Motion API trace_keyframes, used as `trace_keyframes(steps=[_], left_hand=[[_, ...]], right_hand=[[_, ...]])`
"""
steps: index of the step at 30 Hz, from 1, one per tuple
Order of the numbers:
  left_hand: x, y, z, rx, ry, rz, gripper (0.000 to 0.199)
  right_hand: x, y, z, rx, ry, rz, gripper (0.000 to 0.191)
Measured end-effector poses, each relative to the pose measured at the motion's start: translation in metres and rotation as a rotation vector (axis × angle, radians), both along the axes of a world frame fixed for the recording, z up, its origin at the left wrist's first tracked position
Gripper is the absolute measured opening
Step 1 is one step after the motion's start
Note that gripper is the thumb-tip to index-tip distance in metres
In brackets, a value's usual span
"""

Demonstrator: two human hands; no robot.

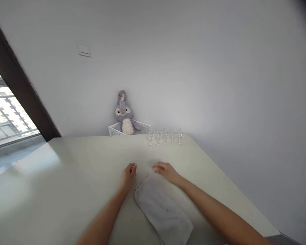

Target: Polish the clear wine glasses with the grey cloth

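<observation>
A light grey cloth piece (165,207), flat and pouch-like with a small dark spot, lies slanted on the table between my forearms. Just beyond its far left corner is my left hand (129,175), its fingers curled in a loose fist with nothing visible in them. My right hand (165,170) hovers near the cloth's far end, slightly blurred, with fingers partly spread and holding nothing. Neither hand appears to touch the cloth. Small clear stemmed glasses (165,136), several of them, stand upright in rows at the table's far edge.
The pale table (86,170) meets a plain wall at the back and right. Behind its far edge, a grey plush toy (127,126) sits in a white perforated basket (113,129). A wall switch (85,50) is at upper left, beside a dark-framed window (12,109).
</observation>
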State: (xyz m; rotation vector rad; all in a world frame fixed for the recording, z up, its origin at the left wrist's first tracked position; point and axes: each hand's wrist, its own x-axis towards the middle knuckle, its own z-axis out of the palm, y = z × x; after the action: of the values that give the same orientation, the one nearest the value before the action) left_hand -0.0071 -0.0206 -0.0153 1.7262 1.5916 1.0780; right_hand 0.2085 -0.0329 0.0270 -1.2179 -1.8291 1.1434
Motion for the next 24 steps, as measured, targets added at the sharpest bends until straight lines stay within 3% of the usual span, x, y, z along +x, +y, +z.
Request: trace_keyframes(steps=[3,5,8,12,17,22,24], left_hand=[[-0.002,0.004,-0.001,-0.009,-0.055,0.011,0.038],[0.000,0.005,-0.002,-0.007,-0.065,0.006,0.037],[0.001,0.007,-0.005,-0.011,-0.067,-0.006,0.034],[0.002,0.011,-0.011,0.009,-0.103,0.012,0.032],[0.002,0.016,-0.013,0.070,-0.185,0.126,0.035],[0.000,0.016,-0.012,0.139,-0.150,0.274,0.040],[-0.001,0.016,-0.013,0.163,-0.112,0.297,0.041]], right_hand=[[-0.012,0.063,-0.014,-0.171,0.379,-0.296,0.036],[-0.024,0.098,-0.023,-0.226,0.532,-0.446,0.051],[-0.045,0.138,-0.033,-0.226,0.592,-0.564,0.066],[-0.064,0.173,-0.044,-0.217,0.619,-0.647,0.072],[-0.078,0.179,-0.054,-0.210,0.633,-0.628,0.065],[-0.093,0.147,-0.063,-0.208,0.620,-0.540,0.051],[-0.091,0.136,-0.066,-0.195,0.608,-0.566,0.044]])
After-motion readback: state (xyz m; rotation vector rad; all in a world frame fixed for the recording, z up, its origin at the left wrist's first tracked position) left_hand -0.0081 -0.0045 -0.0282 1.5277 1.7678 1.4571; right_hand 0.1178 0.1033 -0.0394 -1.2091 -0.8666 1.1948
